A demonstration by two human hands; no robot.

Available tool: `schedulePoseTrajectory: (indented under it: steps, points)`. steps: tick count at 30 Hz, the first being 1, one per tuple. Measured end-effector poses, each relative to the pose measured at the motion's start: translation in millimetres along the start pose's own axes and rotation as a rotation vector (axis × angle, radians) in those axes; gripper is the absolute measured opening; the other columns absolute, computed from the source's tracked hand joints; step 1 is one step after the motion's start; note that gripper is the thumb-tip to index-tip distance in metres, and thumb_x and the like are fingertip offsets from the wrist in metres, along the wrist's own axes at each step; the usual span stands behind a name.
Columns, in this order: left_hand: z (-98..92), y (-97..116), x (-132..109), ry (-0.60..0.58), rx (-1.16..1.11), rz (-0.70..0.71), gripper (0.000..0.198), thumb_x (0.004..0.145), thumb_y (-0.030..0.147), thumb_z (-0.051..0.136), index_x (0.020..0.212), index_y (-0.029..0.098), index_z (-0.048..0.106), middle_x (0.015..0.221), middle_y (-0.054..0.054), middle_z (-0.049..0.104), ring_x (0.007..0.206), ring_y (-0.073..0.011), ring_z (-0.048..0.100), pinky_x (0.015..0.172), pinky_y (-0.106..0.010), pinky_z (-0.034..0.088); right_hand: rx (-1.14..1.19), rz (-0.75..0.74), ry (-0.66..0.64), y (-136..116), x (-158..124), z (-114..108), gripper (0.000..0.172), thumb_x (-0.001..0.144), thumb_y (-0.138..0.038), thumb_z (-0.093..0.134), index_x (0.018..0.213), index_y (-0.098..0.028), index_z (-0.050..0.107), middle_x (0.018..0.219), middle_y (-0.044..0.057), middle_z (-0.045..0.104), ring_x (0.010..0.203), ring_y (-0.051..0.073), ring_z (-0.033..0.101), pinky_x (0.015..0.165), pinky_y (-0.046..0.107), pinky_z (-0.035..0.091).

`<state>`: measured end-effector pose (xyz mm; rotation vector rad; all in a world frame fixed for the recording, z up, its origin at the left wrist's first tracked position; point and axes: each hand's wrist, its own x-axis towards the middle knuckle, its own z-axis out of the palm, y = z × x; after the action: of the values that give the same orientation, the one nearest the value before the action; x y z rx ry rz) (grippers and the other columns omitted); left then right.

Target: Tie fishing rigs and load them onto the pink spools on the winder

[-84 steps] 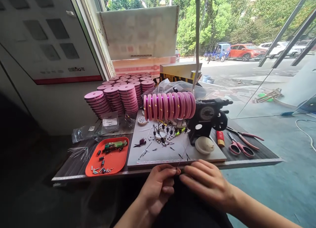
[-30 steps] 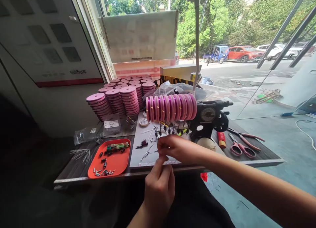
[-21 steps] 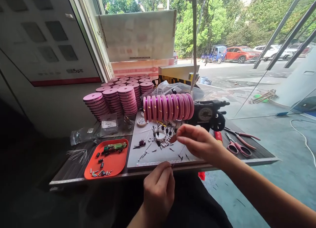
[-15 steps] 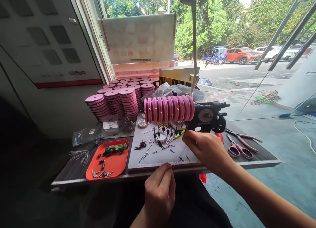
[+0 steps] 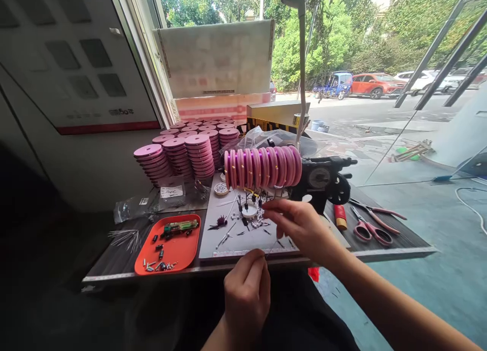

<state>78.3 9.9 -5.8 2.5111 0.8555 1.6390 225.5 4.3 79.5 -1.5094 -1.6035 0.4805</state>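
Note:
My left hand (image 5: 246, 287) is low at the front edge of the table, its thumb and forefinger pinched on a fine line that shows faintly beside the fingertips. Over the white board (image 5: 213, 247), my right hand (image 5: 300, 224) has its fingertips drawn together beside the small black pieces (image 5: 246, 206) hanging under the spools; whatever lies between those fingertips is too small to make out. A row of pink spools (image 5: 262, 167) sits side by side on a black winding machine (image 5: 319, 178). Beneath them, white beads surround a round white dish (image 5: 249, 211).
An orange tray (image 5: 167, 254) with small parts is on the left, stacks of pink spools (image 5: 200, 155) behind it. Scissors (image 5: 371, 232), pliers (image 5: 382, 219) and a red cylinder (image 5: 340, 217) lie on the right. A lamp post (image 5: 302, 72) rises behind the machine.
My right hand has moved left under the spools, from near the machine's end to the hanging black pieces, uncovering the red cylinder. My left hand stays nearly in place, still pinched.

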Motion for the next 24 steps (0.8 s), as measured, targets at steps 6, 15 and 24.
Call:
schedulePoseTrajectory:
  steps: [6, 15, 24]
  points:
    - [-1.0, 0, 0, -0.006, 0.007, 0.001, 0.017, 0.077, 0.001, 0.051, 0.087, 0.011, 0.06, 0.08, -0.009, 0.066, 0.074, -0.0152, 0.064, 0.069, -0.023, 0.052, -0.426, -0.161, -0.097, 24, -32, 16, 0.02, 0.086, -0.021, 0.042, 0.089, -0.018, 0.062, 0.083, 0.007, 0.065, 0.07, 0.019, 0.061, 0.062, 0.028, 0.043]
    - [-6.6, 8, 11, -0.057, 0.044, 0.116, 0.021, 0.077, 0.002, 0.05, 0.091, 0.014, 0.06, 0.081, -0.009, 0.068, 0.071, -0.0172, 0.065, 0.064, -0.025, 0.054, 0.278, 0.141, -0.449, 17, -13, 18, 0.028, 0.086, -0.028, 0.04, 0.066, -0.016, 0.054, 0.053, -0.003, 0.047, 0.044, 0.009, 0.043, 0.041, 0.019, 0.034]
    - [-6.3, 8, 17, -0.135, -0.349, -0.451, 0.011, 0.075, 0.01, 0.054, 0.074, 0.016, 0.063, 0.073, -0.004, 0.066, 0.066, -0.0145, 0.062, 0.058, -0.022, 0.049, 0.054, -0.025, -0.019, 20, -19, 25, 0.021, 0.083, -0.022, 0.047, 0.067, -0.015, 0.06, 0.062, 0.0, 0.06, 0.059, 0.012, 0.054, 0.059, 0.022, 0.04]
